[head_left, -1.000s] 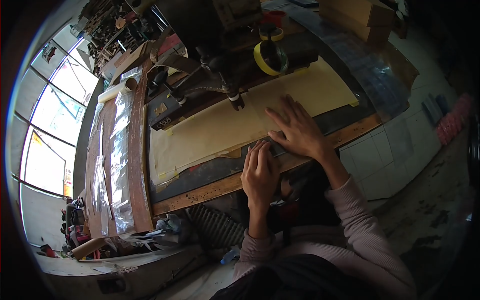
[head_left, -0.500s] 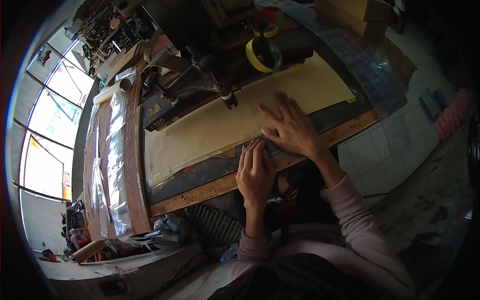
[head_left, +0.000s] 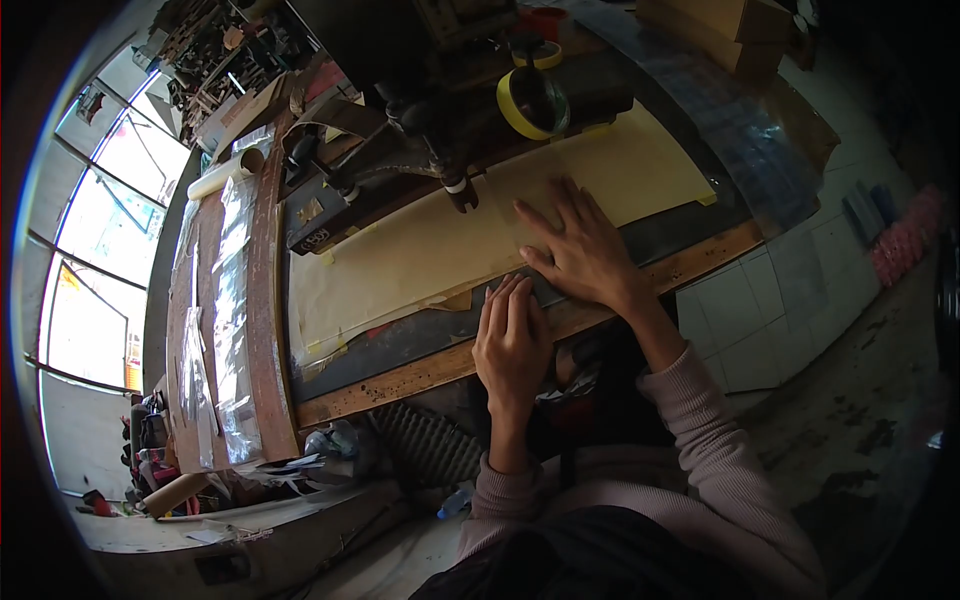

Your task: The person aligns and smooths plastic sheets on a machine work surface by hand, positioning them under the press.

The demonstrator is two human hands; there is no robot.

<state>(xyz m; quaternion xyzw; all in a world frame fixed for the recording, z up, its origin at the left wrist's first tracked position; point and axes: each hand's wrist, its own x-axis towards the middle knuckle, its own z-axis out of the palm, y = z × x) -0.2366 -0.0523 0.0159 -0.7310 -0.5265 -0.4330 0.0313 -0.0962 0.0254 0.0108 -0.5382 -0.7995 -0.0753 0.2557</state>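
My right hand (head_left: 583,252) lies spread, palm down, on a long pale yellowish-tan sheet (head_left: 400,255). A faint clear-looking patch shows on the sheet just beyond those fingers. At the sheet's near edge is my left hand (head_left: 512,332), its fingers bent and pressed together; whatever is under them is hidden. The sheet rests on a dark work surface (head_left: 370,368) with a wooden front edge (head_left: 400,392), and yellow tape marks some of its corners. Just left of my right fingers, a dark machine part with a forked metal tip (head_left: 462,195) stands above the sheet.
A yellow tape roll (head_left: 520,112) hangs beside the machine. Clear plastic strips (head_left: 236,330) and a rolled tube (head_left: 225,175) lie on the left-hand board. Plastic sheeting (head_left: 745,140) drapes at the right, below a cardboard box (head_left: 715,30).
Both hands keep nearly the same pose and place on the sheet. The view has shifted slightly; nothing is visibly picked up or let go.
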